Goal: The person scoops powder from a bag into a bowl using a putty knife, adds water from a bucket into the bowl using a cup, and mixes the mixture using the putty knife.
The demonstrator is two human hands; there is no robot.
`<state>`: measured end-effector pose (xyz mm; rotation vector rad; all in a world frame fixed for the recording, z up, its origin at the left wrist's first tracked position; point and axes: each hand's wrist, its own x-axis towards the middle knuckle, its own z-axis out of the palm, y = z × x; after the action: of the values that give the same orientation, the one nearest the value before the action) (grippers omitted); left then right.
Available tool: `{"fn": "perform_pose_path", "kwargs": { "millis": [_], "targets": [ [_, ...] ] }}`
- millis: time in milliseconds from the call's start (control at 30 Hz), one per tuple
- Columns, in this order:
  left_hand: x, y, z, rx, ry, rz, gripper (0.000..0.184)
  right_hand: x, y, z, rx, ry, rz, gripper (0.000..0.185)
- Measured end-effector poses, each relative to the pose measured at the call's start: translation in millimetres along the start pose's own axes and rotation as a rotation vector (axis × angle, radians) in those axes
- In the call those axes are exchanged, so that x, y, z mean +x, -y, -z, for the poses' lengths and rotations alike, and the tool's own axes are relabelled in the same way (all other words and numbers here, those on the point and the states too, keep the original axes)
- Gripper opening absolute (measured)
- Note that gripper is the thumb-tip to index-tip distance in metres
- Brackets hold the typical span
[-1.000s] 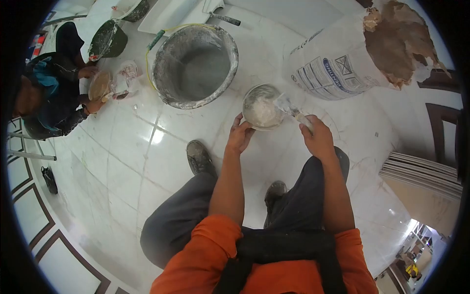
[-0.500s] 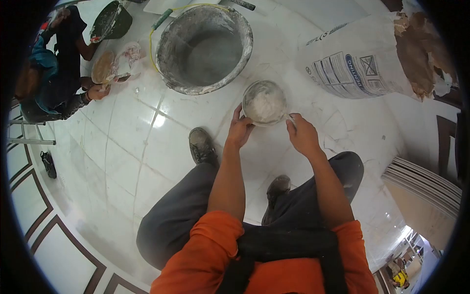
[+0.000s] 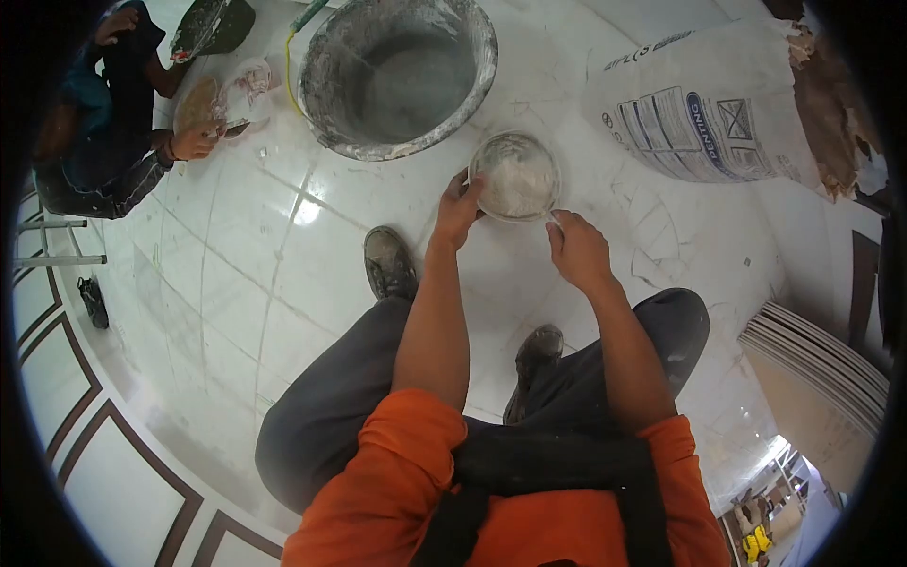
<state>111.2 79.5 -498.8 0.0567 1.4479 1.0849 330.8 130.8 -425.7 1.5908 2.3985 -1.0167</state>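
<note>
A round, pale-rimmed bowl [image 3: 516, 180] with whitish powder in it is between my hands, above the tiled floor. Whether its bottom is solid or mesh I cannot tell. My left hand [image 3: 459, 215] grips its left side, with the thumb against the rim and the fingers around the outside. At the lower right rim, my right hand [image 3: 579, 249] is closed on what looks like a short handle, mostly hidden by the fingers. Just beyond is a big grey bucket [image 3: 326, 132], crusted with plaster and holding a smooth grey fill.
A torn printed paper sack [image 3: 652, 123] lies at the right, above stacked boards [image 3: 812, 354]. On the left, another person [image 3: 104, 142] crouches by a dark bucket [image 3: 213, 28], one hand holding a tool over smeared plates [image 3: 248, 87]. Below them are metal legs [image 3: 61, 260] and a black shoe [image 3: 93, 302].
The powder has spread flatter, and grey shows at the bowl's far side. Both hands and the bowl sit slightly higher in view. The large bucket has also shifted upward as the view tilted.
</note>
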Motion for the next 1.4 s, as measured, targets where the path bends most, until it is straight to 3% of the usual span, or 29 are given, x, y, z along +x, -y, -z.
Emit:
{"fn": "perform_pose_path", "kwargs": {
  "millis": [167, 333, 833, 933, 1000, 1100, 1133, 1200, 1400],
  "targets": [
    [-4, -12, 6, 0.013, 0.033, 0.079, 0.073, -1, 3, 2, 0.017, -0.032, 0.069, 0.029],
    [-5, -14, 13, -0.032, 0.106, 0.104, 0.069, 1, 12, 7, 0.050, -0.004, -0.004, 0.031],
    [-3, 5, 19, -0.183, 0.096, 0.053, 0.072, -4, 2, 0, -0.010, 0.062, 0.014, 0.030],
    [-3, -2, 24, 0.046, 0.078, 0.006, 0.071, -4, 6, 2, -0.017, 0.054, -0.007, 0.033],
    [-2, -7, 28, 0.393, 0.106, -0.063, 0.075, -5, 7, 2, 0.001, 0.042, 0.008, 0.033],
    [-5, -13, 28, 0.476, 0.078, -0.059, 0.080, -4, 6, -1, -0.077, 0.104, -0.054, 0.033],
    [-7, -16, 28, 0.475, 0.077, -0.059, 0.080, -5, 8, 1, -0.031, 0.068, -0.031, 0.033],
    [-11, -17, 29, 0.186, 0.128, 0.130, 0.081, -7, 10, 0, 0.013, 0.034, -0.006, 0.033],
    [-8, -1, 35, 0.167, 0.181, 0.037, 0.079, -5, 7, 0, -0.083, 0.114, -0.044, 0.031]
  ]
}}
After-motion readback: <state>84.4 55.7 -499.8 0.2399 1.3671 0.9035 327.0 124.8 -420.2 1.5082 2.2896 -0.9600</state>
